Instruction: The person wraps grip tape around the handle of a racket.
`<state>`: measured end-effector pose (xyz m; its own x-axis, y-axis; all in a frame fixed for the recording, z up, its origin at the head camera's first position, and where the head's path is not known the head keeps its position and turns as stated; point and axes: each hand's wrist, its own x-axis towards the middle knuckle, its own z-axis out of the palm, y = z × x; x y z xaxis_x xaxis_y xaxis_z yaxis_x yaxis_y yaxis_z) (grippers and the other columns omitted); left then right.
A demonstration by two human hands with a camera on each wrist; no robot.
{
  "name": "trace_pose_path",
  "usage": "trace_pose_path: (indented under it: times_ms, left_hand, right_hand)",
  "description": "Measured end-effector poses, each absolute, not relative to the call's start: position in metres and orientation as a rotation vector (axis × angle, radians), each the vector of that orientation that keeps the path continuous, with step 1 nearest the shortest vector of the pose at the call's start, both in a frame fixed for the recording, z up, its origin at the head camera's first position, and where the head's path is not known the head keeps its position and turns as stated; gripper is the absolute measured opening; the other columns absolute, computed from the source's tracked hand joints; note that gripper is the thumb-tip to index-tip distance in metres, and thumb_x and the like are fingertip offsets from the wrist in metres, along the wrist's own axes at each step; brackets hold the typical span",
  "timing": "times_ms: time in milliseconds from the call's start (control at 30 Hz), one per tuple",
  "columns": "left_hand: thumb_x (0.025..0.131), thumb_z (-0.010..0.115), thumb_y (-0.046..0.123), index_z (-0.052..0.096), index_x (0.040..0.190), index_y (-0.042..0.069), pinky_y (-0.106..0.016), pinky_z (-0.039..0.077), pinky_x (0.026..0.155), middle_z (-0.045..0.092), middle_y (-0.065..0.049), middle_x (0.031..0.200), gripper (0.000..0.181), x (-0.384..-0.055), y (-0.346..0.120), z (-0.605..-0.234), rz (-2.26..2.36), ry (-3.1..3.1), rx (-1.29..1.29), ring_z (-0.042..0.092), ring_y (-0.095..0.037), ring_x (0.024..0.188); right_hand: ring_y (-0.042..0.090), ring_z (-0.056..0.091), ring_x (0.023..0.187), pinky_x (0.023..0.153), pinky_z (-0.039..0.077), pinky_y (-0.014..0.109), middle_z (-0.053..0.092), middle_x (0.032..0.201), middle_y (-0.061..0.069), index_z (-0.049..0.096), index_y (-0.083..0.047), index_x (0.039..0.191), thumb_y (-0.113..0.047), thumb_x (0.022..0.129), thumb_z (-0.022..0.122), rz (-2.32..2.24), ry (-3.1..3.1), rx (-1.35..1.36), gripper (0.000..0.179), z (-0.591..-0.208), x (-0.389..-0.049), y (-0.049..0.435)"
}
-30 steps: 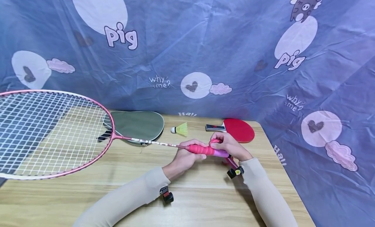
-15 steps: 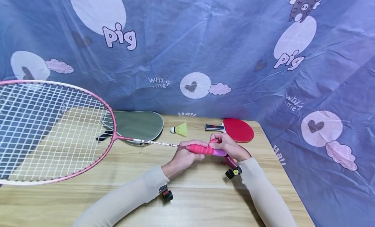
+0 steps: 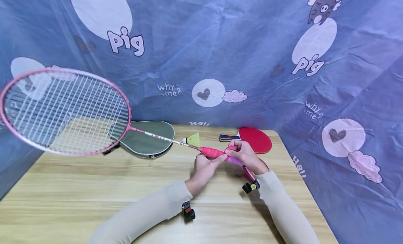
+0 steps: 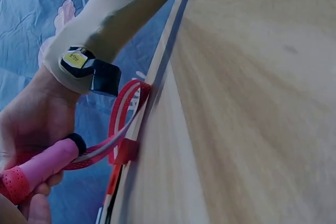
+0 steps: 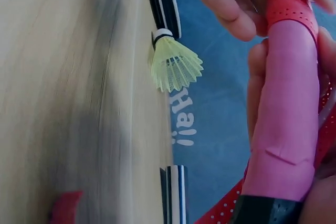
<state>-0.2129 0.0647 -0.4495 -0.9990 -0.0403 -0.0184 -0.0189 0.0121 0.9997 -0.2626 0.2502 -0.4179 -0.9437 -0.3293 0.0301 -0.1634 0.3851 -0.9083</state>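
A badminton racket is held above the table, its strung head to the left and its handle between both hands. Red perforated grip tape covers the upper handle, while the lower part is bare and pinkish purple with a black butt end. My left hand grips the handle, thumb close to the edge of the wrapped tape. Just right of it, my right hand pinches the grip tape against the handle. A loose tail of tape loops down from the right hand in the left wrist view.
On the wooden table, a green racket cover lies at the back left. Beside it are a yellow shuttlecock and a red table tennis paddle. A blue printed cloth hangs behind.
The racket's head has swung up and right, bringing its whole frame into view. My left hand has shifted its grip, its thumb now near the right fingers. The right hand stays almost in place.
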Motion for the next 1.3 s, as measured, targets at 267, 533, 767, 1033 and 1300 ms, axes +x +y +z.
trace_pose_path:
  times_ms: [267,533,767,1033,1300]
  left_hand:
    - [0.075,0.087,0.021,0.078,0.095,0.017,-0.036,0.056,0.085,0.078,0.001,0.091,0.023,-0.215,0.062,-0.453,-2.355,-2.160,0.007,0.067,-0.013,0.080]
    - [0.069,0.083,0.001,0.072,0.111,0.003,-0.037,0.056,0.089,0.077,0.004,0.090,0.044,-0.231,0.053,-0.456,-2.687,-2.126,-0.095,0.070,-0.012,0.076]
    - [0.071,0.076,-0.007,0.070,0.115,0.000,-0.029,0.055,0.085,0.076,0.008,0.091,0.046,-0.240,0.045,-0.452,-2.796,-2.139,-0.224,0.070,-0.012,0.078]
    - [0.071,0.072,-0.012,0.073,0.107,0.006,-0.029,0.055,0.088,0.075,0.004,0.103,0.040,-0.246,0.037,-0.448,-2.863,-2.126,-0.395,0.069,-0.014,0.094]
    - [0.071,0.069,-0.015,0.065,0.119,-0.008,-0.025,0.057,0.076,0.074,0.007,0.095,0.048,-0.242,0.041,-0.447,-2.940,-1.985,-0.283,0.069,-0.012,0.085]
  right_hand:
    - [0.010,0.056,0.068,0.061,0.047,0.022,0.066,0.078,-0.001,0.066,-0.001,0.092,-0.015,0.090,0.073,-1.488,2.490,-0.539,0.017,-0.418,-0.263,0.259]
    - [0.010,0.052,0.063,0.058,0.043,0.021,0.062,0.072,-0.002,0.065,0.001,0.093,-0.016,0.091,0.072,-1.472,2.431,-0.473,0.019,-0.424,-0.268,0.266]
    - [0.010,0.049,0.062,0.055,0.041,0.022,0.058,0.072,-0.005,0.061,-0.001,0.090,-0.013,0.094,0.065,-1.538,2.331,-0.463,0.014,-0.428,-0.272,0.266]
    - [0.007,0.052,0.061,0.053,0.042,0.019,0.062,0.074,-0.009,0.064,-0.012,0.091,-0.009,0.094,0.062,-1.673,2.118,-0.342,0.005,-0.429,-0.273,0.262]
    - [0.009,0.050,0.061,0.054,0.041,0.021,0.058,0.070,-0.006,0.061,-0.008,0.093,-0.009,0.096,0.061,-1.709,2.217,-0.388,0.004,-0.426,-0.272,0.263]
